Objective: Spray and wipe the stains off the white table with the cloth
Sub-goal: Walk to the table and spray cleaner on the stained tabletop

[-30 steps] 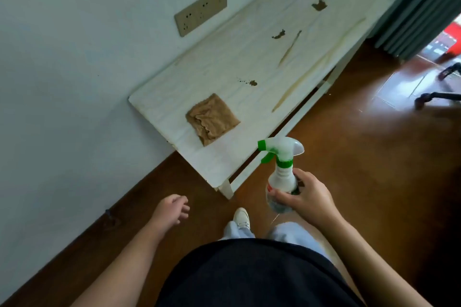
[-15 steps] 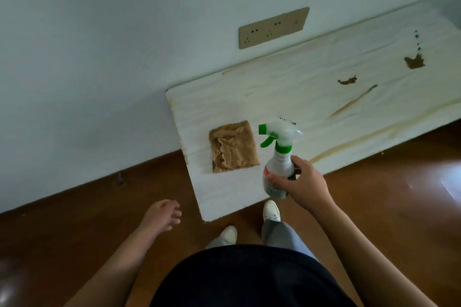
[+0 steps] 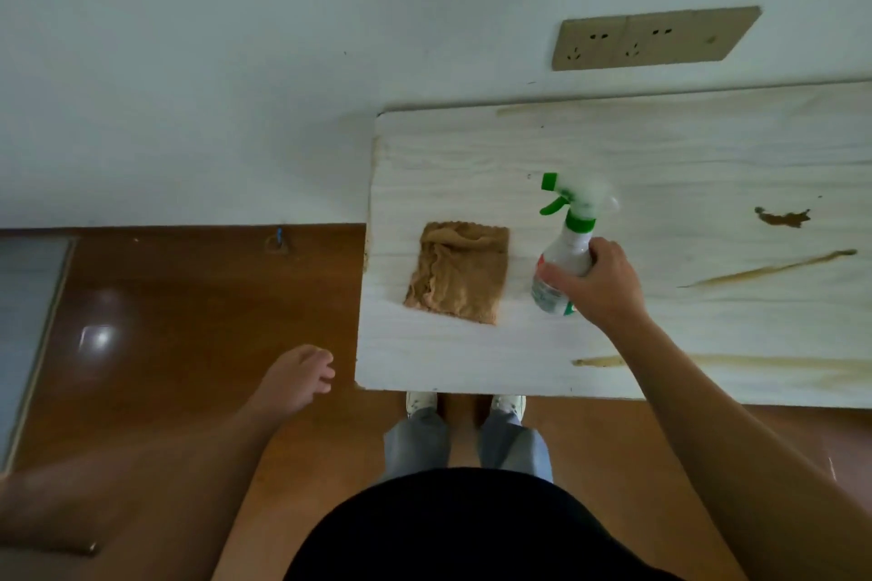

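Note:
A white table (image 3: 660,156) stands against the wall. A folded brown cloth (image 3: 456,278) lies near its left end. My right hand (image 3: 597,288) is shut on a white spray bottle (image 3: 564,250) with a green trigger, held over the table just right of the cloth, nozzle pointing left. A dark brown stain (image 3: 781,217) and a thin brown streak (image 3: 769,269) mark the right part of the table; a long yellowish streak (image 3: 755,361) runs along the front edge. My left hand (image 3: 297,375) hangs over the floor left of the table, loosely curled, holding nothing.
A tan double wall socket (image 3: 651,38) sits on the white wall above the table. Brown glossy floor (image 3: 188,307) lies to the left and below. My shoes (image 3: 465,401) stand at the table's front edge.
I have stepped up to the table and now face it squarely. My right hand has carried the bottle forward over the tabletop beside the cloth. My left hand stays low by my side.

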